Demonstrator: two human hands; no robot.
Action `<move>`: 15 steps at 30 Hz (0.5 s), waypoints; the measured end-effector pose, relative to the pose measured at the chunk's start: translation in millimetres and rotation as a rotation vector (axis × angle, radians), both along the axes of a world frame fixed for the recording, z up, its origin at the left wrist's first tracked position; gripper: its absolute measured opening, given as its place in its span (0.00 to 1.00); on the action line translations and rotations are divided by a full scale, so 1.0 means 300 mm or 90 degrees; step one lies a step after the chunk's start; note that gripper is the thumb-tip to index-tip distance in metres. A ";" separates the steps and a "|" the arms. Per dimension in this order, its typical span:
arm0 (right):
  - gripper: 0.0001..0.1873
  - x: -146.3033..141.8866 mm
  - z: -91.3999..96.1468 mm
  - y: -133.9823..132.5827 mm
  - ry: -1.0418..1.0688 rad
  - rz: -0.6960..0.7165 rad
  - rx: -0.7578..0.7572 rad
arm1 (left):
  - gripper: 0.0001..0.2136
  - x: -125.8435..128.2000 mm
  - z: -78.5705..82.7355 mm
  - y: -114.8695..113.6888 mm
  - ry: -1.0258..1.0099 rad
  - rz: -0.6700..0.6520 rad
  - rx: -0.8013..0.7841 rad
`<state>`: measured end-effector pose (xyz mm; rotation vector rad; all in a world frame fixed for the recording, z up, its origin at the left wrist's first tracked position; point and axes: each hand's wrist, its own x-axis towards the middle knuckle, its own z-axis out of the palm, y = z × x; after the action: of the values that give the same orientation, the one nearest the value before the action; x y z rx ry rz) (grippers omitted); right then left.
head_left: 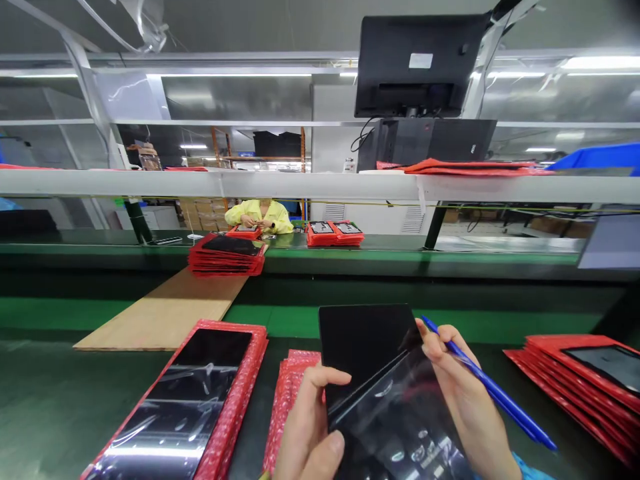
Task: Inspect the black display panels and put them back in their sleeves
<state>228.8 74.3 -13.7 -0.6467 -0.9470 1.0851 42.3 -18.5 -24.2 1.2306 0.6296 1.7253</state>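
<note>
My left hand (305, 427) grips the lower left edge of a black tablet (365, 347), thumb and fingers closed on it. A clear protective film (400, 413) is partly lifted off the glossy screen. My right hand (457, 387) pinches the film's upper edge near the tablet's right side. That same hand also carries a blue pen (493, 390) slanting down to the right. Under the tablet lies a red bubble-wrap sleeve (287, 393).
A tablet on a red sleeve stack (225, 413) lies at the lower left. More red sleeves (585, 380) sit at the right. A wooden board (165, 313) bridges the green conveyor (500, 323). Across it a person in yellow (260, 215) works beside red stacks (226, 257). A monitor (417, 63) stands overhead.
</note>
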 end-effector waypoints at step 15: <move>0.20 0.029 -0.010 0.074 0.201 0.014 -0.118 | 0.04 -0.003 0.057 0.020 -0.169 -0.046 -0.258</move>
<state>237.5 96.5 -16.7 -0.5944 -0.5877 1.2624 41.4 -12.4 -7.0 0.7205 0.7206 1.5679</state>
